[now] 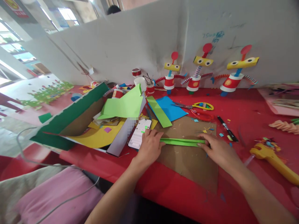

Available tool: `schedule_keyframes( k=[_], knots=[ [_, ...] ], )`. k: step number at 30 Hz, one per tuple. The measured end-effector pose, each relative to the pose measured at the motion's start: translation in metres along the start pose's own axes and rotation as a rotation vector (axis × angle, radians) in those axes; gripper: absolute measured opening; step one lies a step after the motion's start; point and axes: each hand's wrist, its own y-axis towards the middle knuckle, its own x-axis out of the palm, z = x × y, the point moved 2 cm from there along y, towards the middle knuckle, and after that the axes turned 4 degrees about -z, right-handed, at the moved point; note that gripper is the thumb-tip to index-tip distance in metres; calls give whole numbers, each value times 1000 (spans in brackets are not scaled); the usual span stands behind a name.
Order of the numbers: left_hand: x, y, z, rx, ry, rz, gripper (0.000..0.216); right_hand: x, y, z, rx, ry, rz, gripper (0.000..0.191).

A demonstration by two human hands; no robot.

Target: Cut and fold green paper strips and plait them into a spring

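A folded light-green paper strip (182,142) stretches between my two hands over a brown cardboard sheet (187,165). Its left end is gripped in the fingers of my left hand (150,144), which lies just beside a phone (135,137) with a lit screen. My right hand (217,151) pinches the strip's other end between thumb and fingers. A crease or gap runs lengthwise along the strip. Beyond it lie a flat green paper strip (160,112), a blue paper sheet (171,107) and scissors (201,106) with yellow handles.
Three paper-cup figures (169,82) stand against the grey partition (140,40). At left, a green-sided box (70,115) holds coloured paper. A black marker (227,129) and a yellow glue gun (275,160) lie on the red tabletop (177,193) to the right, among paper scraps.
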Motion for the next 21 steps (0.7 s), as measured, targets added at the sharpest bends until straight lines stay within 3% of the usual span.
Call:
schedule_keyframes(
  k=[5,8,11,14,17,19,21],
  knots=[
    [-5,16,5,-28,43,-117,11,-1,0,-5,-65,-185,97,10],
    [-17,29,3,-34,-123,-135,11,-7,-1,-6,-35,-177,86,6],
    [-32,44,-4,-60,-462,-76,13,-17,-1,-5,-35,-37,38,14],
    [-36,56,-8,-111,-974,-3,36,-28,-2,-7,-52,162,-93,18],
    [-28,61,-1,-149,-1512,1,56,-34,-5,-13,-31,417,-191,26],
    [-19,62,11,-147,-1718,-80,48,-34,-7,-18,-1,546,-213,27],
    [-11,61,22,-165,-1765,-115,29,-30,-9,-22,46,616,-271,27]
  ],
)
